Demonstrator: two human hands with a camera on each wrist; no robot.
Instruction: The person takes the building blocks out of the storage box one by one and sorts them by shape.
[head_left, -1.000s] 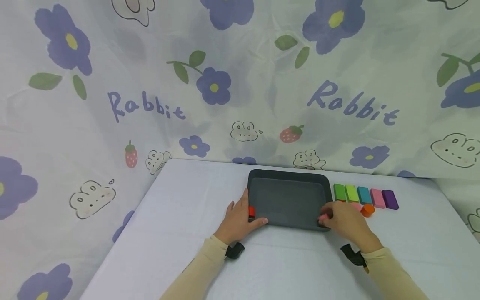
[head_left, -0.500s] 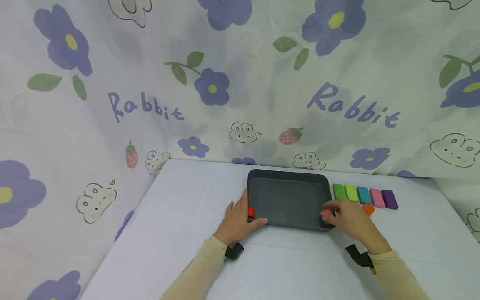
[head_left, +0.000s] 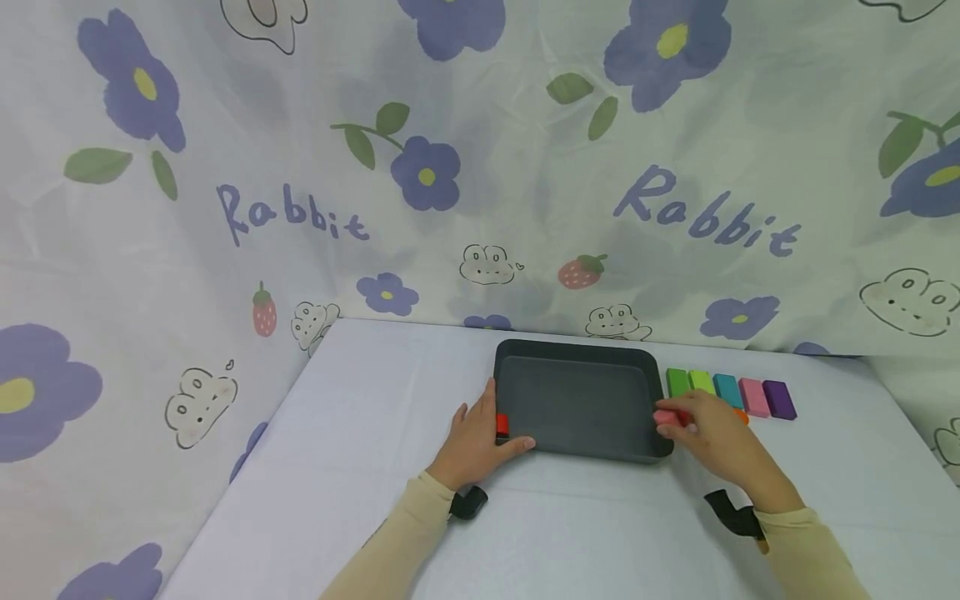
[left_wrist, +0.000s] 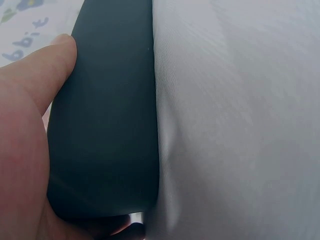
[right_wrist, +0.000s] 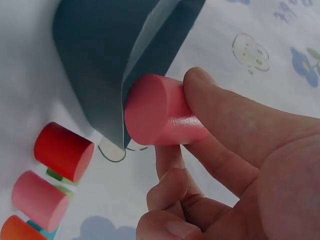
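Note:
My right hand (head_left: 705, 429) pinches a pink cylinder block (right_wrist: 157, 110) between thumb and fingers. In the head view that block is at the right rim of a dark grey tray (head_left: 577, 400); the right wrist view shows it overlapping the tray's corner, and whether they touch I cannot tell. My left hand (head_left: 476, 442) rests against the tray's front left corner, fingers straight along the left side and thumb at the front wall (left_wrist: 105, 125). A red block (head_left: 502, 425) is inside the tray by that corner.
Right of the tray, a red cylinder (right_wrist: 64, 151), another pink cylinder (right_wrist: 41, 201) and an orange cylinder (right_wrist: 20, 230) are on the white table. Behind them is a row of rectangular blocks: green (head_left: 678, 382), lime (head_left: 701, 382), blue (head_left: 727, 390), pink (head_left: 754, 397) and purple (head_left: 780, 400).
My right hand has moved right and slightly away from me, carrying the pink cylinder block from the tray's front right corner to its right rim. The left hand and tray stay in place.

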